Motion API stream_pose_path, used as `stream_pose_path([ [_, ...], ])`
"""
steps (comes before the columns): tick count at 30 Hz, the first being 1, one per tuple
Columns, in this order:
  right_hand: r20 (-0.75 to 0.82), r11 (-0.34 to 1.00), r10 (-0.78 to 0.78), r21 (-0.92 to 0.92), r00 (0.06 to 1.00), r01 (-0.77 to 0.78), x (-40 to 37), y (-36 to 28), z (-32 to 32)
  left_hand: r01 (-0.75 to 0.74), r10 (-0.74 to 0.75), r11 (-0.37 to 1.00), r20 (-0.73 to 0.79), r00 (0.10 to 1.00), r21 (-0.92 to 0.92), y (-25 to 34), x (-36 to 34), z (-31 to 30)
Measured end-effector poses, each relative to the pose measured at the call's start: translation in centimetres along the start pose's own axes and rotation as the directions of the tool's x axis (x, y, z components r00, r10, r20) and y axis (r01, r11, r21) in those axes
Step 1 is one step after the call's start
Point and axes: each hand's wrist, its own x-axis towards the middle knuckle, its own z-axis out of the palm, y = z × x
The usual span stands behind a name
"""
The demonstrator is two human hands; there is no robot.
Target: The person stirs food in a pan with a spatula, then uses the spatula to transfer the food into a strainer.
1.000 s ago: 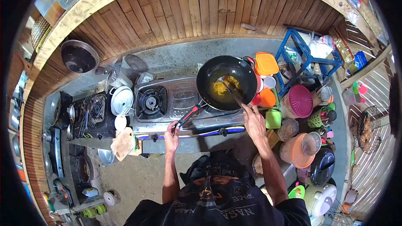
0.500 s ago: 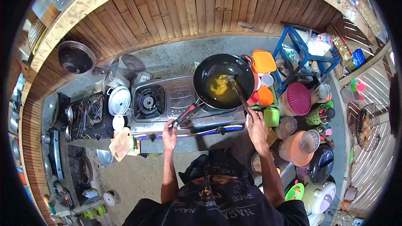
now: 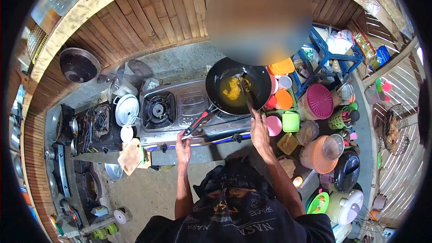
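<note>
A black wok [image 3: 216, 74] sits over the right side of the steel gas stove [image 3: 191, 101]. Yellow food [image 3: 232, 89] lies in oil at its middle. My left hand [image 3: 183, 146] is closed around the end of the wok's red and black handle [image 3: 198, 122]. In my right hand [image 3: 259, 130] is the handle of a spatula [image 3: 248, 99]. Its blade rests in the wok, at the right edge of the yellow food. The burner under the wok is hidden.
Left of the wok is a bare burner [image 3: 157, 109], with a lidded pot [image 3: 127, 110] beside it. A cutting board [image 3: 130, 155] lies at the counter's front edge. Plastic containers, including a green one [image 3: 290, 121] and a pink-lidded one [image 3: 319, 102], crowd the right. A blurred patch covers the back wall.
My right hand has moved left and slightly toward the wok, bringing the spatula more upright. The yellow food is gathered in a more compact heap. My left hand stays on the handle.
</note>
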Motion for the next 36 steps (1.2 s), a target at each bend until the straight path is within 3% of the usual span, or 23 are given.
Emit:
stream_pose_path([
  [2,-0.060,0.994,-0.106,0.013,0.993,0.107,-0.7,0.4,0.7,-0.054,0.053,0.997,-0.035,0.998,-0.051,-0.9,0.1,0.2],
  [4,-0.045,0.990,-0.137,0.014,0.990,0.138,-1.8,0.0,0.2,-0.001,0.001,1.000,-0.004,1.000,-0.020,-0.7,0.1,-0.2],
  [6,0.118,1.000,-0.002,0.021,0.993,0.000,-3.1,-0.9,-1.0,0.050,-0.050,0.999,0.029,0.998,0.013,-0.5,0.3,-0.4],
  [7,0.145,0.999,-0.022,0.042,0.989,0.016,-3.5,-1.0,-1.3,0.028,-0.028,1.000,0.011,1.000,-0.004,-0.6,0.2,-0.3],
  [11,0.126,0.998,0.005,0.067,0.992,-0.013,-3.5,0.1,-0.2,0.021,-0.029,0.989,-0.052,0.998,-0.147,-2.0,0.2,1.4],
  [12,0.118,0.997,0.016,0.067,0.993,-0.024,-3.2,0.1,-0.1,0.019,-0.025,0.989,-0.039,0.999,-0.145,-2.3,0.2,1.5],
  [14,0.091,0.997,-0.019,0.076,0.996,0.012,-2.7,0.2,0.3,0.140,-0.122,0.982,0.138,0.983,-0.128,-2.9,0.2,1.8],
  [15,0.116,0.997,-0.018,0.073,0.993,0.009,-2.4,0.8,1.1,0.087,-0.059,0.983,0.170,0.984,-0.162,-4.0,0.3,2.5],
  [16,0.181,0.997,0.032,0.060,0.983,-0.044,-2.1,0.3,0.7,0.173,-0.105,0.960,0.289,0.951,-0.221,-4.1,0.0,2.3],
  [18,0.217,0.980,0.044,0.181,0.975,-0.084,-1.9,0.0,0.1,0.299,-0.242,0.954,0.517,0.821,-0.028,-2.2,-0.3,2.4],
  [20,0.358,0.965,0.170,0.126,0.918,-0.228,-1.7,-1.2,-1.9,0.314,-0.256,0.949,0.673,0.694,0.038,-2.8,-0.6,2.9],
  [21,0.319,0.966,0.171,0.132,0.932,-0.223,-1.8,-0.8,-1.3,0.321,-0.273,0.943,0.746,0.607,0.084,-3.2,-0.6,3.1],
  [26,0.192,0.965,0.143,0.193,0.971,-0.180,-3.3,0.6,-0.6,0.315,-0.337,0.928,0.808,0.484,0.199,-4.0,0.2,4.4],
  [28,-0.027,0.995,0.079,0.067,0.996,-0.077,-4.1,0.5,-2.0,0.038,-0.330,0.940,0.872,0.362,0.340,-2.0,0.8,5.1],
  [29,-0.057,0.991,0.070,0.117,0.996,-0.063,-4.5,0.9,-3.3,0.074,-0.336,0.941,0.898,0.283,0.329,-1.8,1.0,5.6],
  [30,-0.122,0.982,0.138,0.149,0.983,-0.119,-5.5,1.1,-4.6,0.064,-0.336,0.941,0.904,0.263,0.331,-1.7,1.1,6.3],
  [31,-0.237,0.987,0.117,0.134,0.964,-0.087,-6.6,2.2,-5.5,-0.009,-0.366,0.928,0.918,0.150,0.372,-0.7,1.1,7.6],
  [32,-0.348,0.992,0.092,0.115,0.933,-0.055,-7.8,3.4,-6.6,-0.087,-0.400,0.911,0.916,0.039,0.402,0.0,1.1,8.8],
  [33,-0.395,0.978,0.196,0.150,0.898,-0.147,-9.3,3.6,-8.6,-0.190,-0.406,0.900,0.913,-0.041,0.392,0.2,0.9,10.1],
  [34,-0.440,0.955,0.292,0.188,0.849,-0.231,-11.0,3.6,-10.7,-0.205,-0.399,0.902,0.915,-0.057,0.380,2.0,0.2,11.3],
  [36,-0.618,0.958,0.285,0.209,0.733,-0.196,-15.1,8.1,-11.4,-0.407,-0.420,0.849,0.897,-0.135,0.336,6.8,-2.2,13.8],
])
